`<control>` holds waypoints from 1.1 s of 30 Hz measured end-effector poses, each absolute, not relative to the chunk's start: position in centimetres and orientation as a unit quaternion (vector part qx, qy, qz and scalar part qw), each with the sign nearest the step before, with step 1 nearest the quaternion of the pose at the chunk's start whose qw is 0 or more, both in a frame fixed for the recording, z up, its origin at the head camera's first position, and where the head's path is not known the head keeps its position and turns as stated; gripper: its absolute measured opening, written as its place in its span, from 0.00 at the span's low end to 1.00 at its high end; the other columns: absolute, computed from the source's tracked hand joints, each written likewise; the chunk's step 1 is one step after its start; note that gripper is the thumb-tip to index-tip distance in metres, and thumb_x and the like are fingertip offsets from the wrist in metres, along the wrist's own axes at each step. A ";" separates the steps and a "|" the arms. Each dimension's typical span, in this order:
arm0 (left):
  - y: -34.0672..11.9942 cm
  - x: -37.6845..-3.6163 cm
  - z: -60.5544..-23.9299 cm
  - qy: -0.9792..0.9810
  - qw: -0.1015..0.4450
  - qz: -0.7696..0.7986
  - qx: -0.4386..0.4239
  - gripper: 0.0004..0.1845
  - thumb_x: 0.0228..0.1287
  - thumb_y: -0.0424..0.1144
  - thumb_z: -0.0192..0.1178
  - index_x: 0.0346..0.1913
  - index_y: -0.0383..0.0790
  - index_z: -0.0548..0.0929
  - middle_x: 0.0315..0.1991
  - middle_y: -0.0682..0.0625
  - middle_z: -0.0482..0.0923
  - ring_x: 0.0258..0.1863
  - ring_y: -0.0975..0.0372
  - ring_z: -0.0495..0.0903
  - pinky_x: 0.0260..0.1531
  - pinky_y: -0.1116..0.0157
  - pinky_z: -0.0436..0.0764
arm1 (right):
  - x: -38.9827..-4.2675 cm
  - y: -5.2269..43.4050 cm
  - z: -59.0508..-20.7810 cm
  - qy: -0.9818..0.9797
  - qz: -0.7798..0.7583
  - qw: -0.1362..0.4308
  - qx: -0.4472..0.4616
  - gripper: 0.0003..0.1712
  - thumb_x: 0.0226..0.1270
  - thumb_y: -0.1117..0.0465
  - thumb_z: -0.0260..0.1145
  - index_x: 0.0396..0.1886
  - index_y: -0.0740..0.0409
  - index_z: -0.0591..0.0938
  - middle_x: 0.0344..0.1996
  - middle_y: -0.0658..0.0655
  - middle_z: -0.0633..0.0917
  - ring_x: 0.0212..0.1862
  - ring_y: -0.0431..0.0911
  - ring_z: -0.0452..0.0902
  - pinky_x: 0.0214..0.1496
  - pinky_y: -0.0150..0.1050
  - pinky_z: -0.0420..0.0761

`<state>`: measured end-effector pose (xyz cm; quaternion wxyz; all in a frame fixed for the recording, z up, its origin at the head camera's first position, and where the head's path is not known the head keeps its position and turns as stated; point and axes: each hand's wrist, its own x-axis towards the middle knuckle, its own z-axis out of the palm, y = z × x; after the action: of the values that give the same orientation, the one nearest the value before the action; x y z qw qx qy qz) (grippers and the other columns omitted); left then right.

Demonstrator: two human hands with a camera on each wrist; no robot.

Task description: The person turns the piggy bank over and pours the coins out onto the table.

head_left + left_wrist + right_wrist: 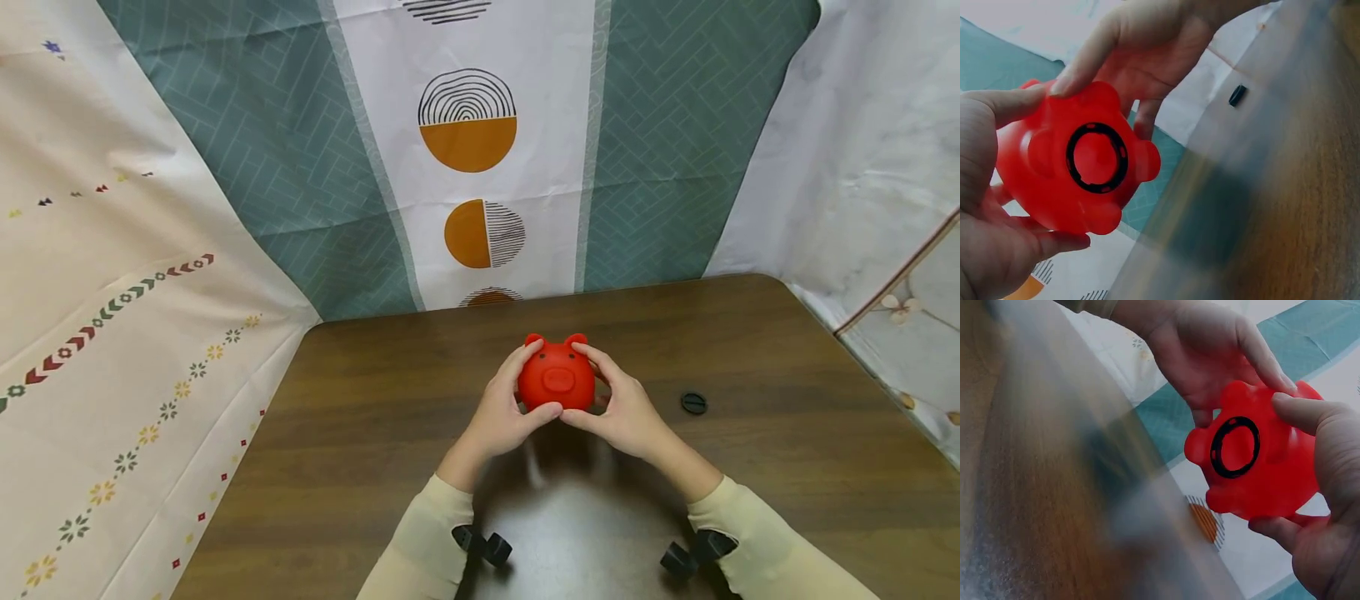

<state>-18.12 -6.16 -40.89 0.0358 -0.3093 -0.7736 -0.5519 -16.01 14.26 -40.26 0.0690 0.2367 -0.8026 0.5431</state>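
Note:
Between both hands is a red piggy bank (pixel 557 377), its snout and eyes facing the head camera. My left hand (pixel 508 403) grips one side, thumb low near the snout and fingers round the ear and flank. Mirroring it, my right hand (pixel 621 408) grips the other side, the two thumb tips nearly meeting below the snout. The wrist views show the underside, with stubby feet and an uncovered round opening ringed in black (pixel 1096 157). A black round plug (pixel 693 403) lies on the table, right of my right hand.
The brown wooden table (pixel 360 467) stretches under both arms and reflects light at its near middle. Patterned cloths (pixel 660 150) hang behind it and along both sides. Black wrist cameras (pixel 483 546) are strapped over the cream sleeves.

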 end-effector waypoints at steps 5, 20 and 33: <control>-6.3 -19.2 -42.6 -0.797 0.000 -0.530 -0.289 0.43 0.59 0.44 0.67 0.74 0.52 0.55 0.68 0.52 0.61 0.59 0.57 0.72 0.50 0.64 0.79 | -15.6 14.1 -39.9 -0.815 0.535 0.054 0.216 0.47 0.52 0.64 0.76 0.70 0.58 0.63 0.60 0.63 0.74 0.57 0.60 0.73 0.47 0.51 0.82; -5.9 -16.9 -39.6 -0.767 0.052 -0.580 -0.271 0.33 0.61 0.34 0.64 0.68 0.36 0.65 0.63 0.43 0.67 0.50 0.51 0.78 0.41 0.63 0.83 | -17.6 14.7 -43.3 -0.805 0.535 0.085 0.241 0.51 0.49 0.60 0.79 0.71 0.46 0.62 0.66 0.54 0.69 0.59 0.56 0.72 0.44 0.47 0.83; -5.6 -16.3 -38.9 -0.755 0.048 -0.603 -0.254 0.39 0.58 0.34 0.66 0.72 0.41 0.60 0.63 0.43 0.69 0.55 0.52 0.75 0.46 0.60 0.82 | -17.1 14.9 -42.2 -0.785 0.566 0.071 0.240 0.58 0.57 0.59 0.73 0.77 0.35 0.44 0.74 0.53 0.58 0.69 0.56 0.60 0.54 0.53 0.78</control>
<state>-16.30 -5.55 -38.93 0.0483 -0.2536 -0.7552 -0.6026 -17.07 14.92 -42.17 0.0713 0.2396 -0.7853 0.5664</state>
